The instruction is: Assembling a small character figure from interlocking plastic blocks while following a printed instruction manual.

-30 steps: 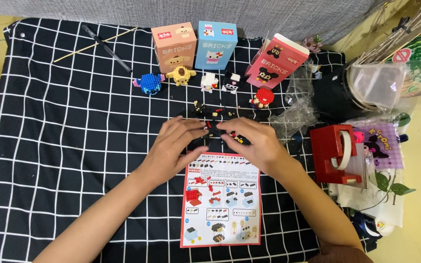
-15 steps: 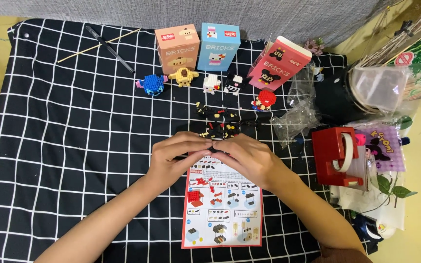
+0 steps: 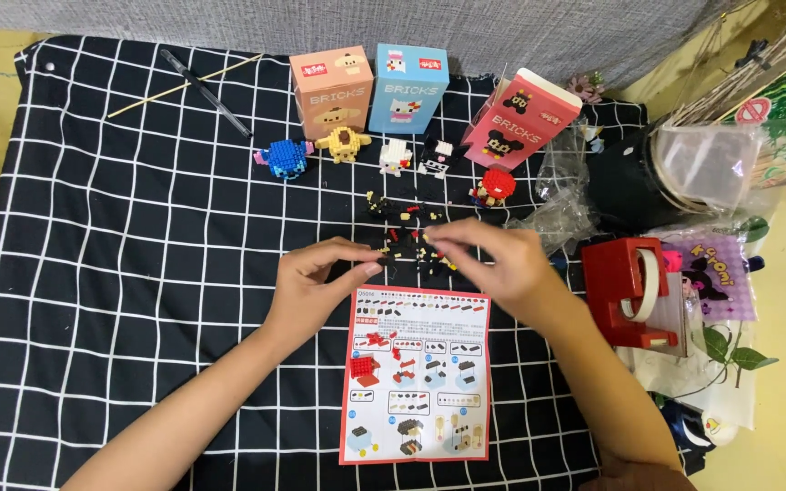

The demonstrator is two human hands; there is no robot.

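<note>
Both hands sit mid-cloth, just past the far edge of the instruction sheet (image 3: 416, 375). The loose small bricks (image 3: 408, 238), black, red and yellow, lie scattered directly beyond the fingertips, between the hands and the row of built figures. The scatter runs roughly near-to-far, from a far clump down to bits beside the right fingers.

Left hand (image 3: 313, 284): fingers curled, thumb and forefinger pinched toward each other; whether a tiny piece is in the pinch cannot be told. Right hand (image 3: 495, 260): palm down, fingers bent, fingertips pointing left over the near bricks; contact or grip cannot be told. The right hand is nearer the pile, its fingertips right at the pile's edge; the left is just short of it.

Packages, far side:
- peach box (image 3: 331, 91), upright, cartoon dog art
- blue box (image 3: 410, 87), upright, just right of the peach one
- pink-red box (image 3: 520, 118), tilted, mouse-figure art

Figures in a row in front of them: blue figure (image 3: 284, 159), yellow figure (image 3: 342, 144), white figure (image 3: 396, 155), black figure (image 3: 436, 156), red figure (image 3: 496, 185).

Right of the hands: red tape dispenser (image 3: 628, 289), crumpled clear bags (image 3: 564, 200). Far left on the checked black cloth (image 3: 120, 273): a pen and thin stick (image 3: 195, 80).
</note>
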